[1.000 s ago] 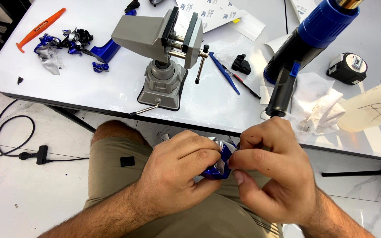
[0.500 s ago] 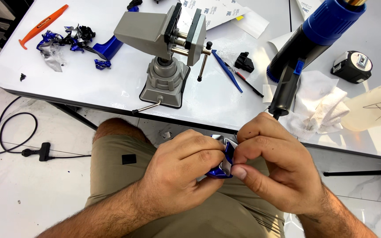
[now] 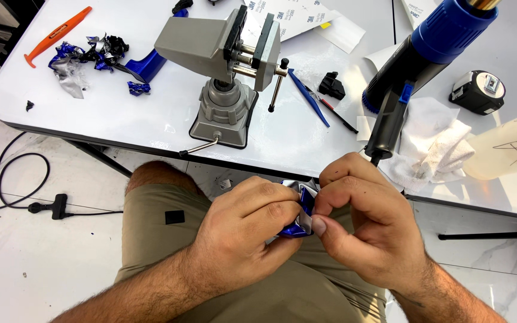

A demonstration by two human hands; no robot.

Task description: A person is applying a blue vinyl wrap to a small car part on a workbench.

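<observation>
Both grips closed on small blue foil-wrapped part [image 3: 299, 216]: left hand [image 3: 248, 233] cupping it, right hand [image 3: 363, 221] pinching its edge with thumb and fingers. Held over lap, below bench [image 3: 151, 119] edge. Grey vise [image 3: 225, 72] on bench above; blue heat gun [image 3: 420, 66] right of vise, foil scraps [image 3: 85, 57] left of it.

The person wears khaki shorts [image 3: 210, 251] with a small black square patch [image 3: 175, 217] toward nine o'clock, while both hairy forearms are bare, the left hand [image 3: 243, 233] and right hand [image 3: 369, 224] ungloved and ringless.
</observation>
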